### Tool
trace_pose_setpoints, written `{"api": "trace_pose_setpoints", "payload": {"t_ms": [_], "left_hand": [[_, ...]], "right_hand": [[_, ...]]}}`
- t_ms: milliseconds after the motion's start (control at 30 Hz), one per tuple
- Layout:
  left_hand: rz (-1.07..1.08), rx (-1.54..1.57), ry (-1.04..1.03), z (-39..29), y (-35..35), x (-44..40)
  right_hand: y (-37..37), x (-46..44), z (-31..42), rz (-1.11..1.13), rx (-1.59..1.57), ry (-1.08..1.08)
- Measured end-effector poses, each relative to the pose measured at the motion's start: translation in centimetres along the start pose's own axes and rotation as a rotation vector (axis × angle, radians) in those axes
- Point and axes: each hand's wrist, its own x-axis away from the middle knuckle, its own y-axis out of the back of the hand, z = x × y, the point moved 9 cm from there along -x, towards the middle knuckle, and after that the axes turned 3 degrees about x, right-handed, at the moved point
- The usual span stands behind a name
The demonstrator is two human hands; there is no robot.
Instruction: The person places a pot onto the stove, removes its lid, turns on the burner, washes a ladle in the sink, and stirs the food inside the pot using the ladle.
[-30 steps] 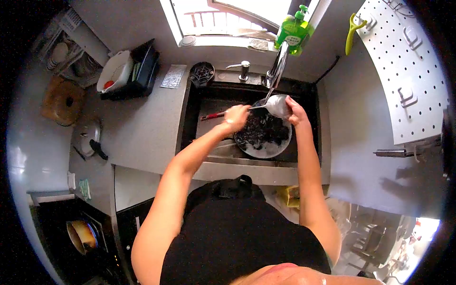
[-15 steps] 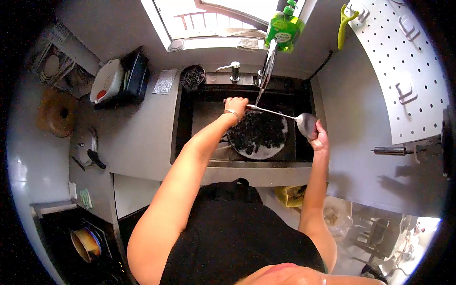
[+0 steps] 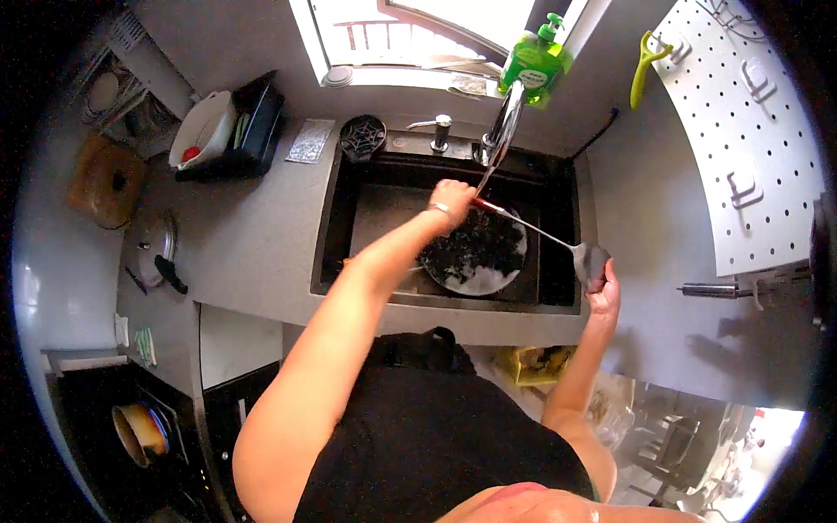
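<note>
A metal wok spatula (image 3: 542,231) with a reddish handle is held slantwise over the black sink (image 3: 558,288). My left hand (image 3: 453,200) is closed round its handle, close beside the tap (image 3: 499,152). At the other end, my right hand (image 3: 603,292) grips the broad metal head (image 3: 592,261), its fingers partly hidden behind it. Below the spatula lies a round dark pan (image 3: 475,248) in the sink, with white suds and dark water in it. My left forearm covers part of the pan's left side.
Green soap bottle (image 3: 534,70) stands on the window sill behind the tap. A soap dispenser (image 3: 442,131) and black strainer (image 3: 362,138) sit along the sink's back edge. Left on the counter are a white basket (image 3: 202,131) and black bin (image 3: 260,131). A pegboard (image 3: 741,131) hangs right.
Both hands have moved slightly right with the spatula, and its head end has dropped lower toward me. The view has shifted a little.
</note>
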Motion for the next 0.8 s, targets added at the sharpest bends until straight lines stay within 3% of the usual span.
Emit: {"api": "trace_pose_setpoints", "payload": {"t_ms": [33,133,167,267,333,367,433,567,800], "left_hand": [[0.060,0.085,0.011,0.6,1.1,1.3],[-0.039,-0.074,-0.085,2.3,2.3,3.6],[-0.032,-0.087,-0.093,2.4,3.2,4.5],[-0.022,-0.014,-0.101,3.4,5.7,8.7],[0.001,0.039,-0.095,4.6,7.9,11.7],[0.028,0.039,-0.075,5.7,8.4,13.2],[0.045,0.113,0.060,8.1,8.9,15.8],[0.160,0.340,0.411,11.8,8.7,19.6],[0.615,1.123,0.724,9.2,4.2,22.5]], "right_hand": [[-0.8,0.0,0.0,0.010,-0.022,-0.005],[0.2,-4.3,-4.1,0.040,-0.076,-0.116],[-0.1,-6.3,-6.6,0.168,-0.186,-0.221],[-1.0,-11.1,-13.0,0.020,0.035,-0.348],[-4.6,-11.8,-15.1,-0.068,0.042,-0.311],[-6.6,-13.5,-17.5,0.173,-0.117,-0.440],[-10.9,-11.2,-19.0,0.199,0.023,-0.537],[-13.1,-11.8,-19.7,-0.002,0.816,-0.323],[-16.9,-14.4,-19.8,0.311,0.841,0.153]]}}
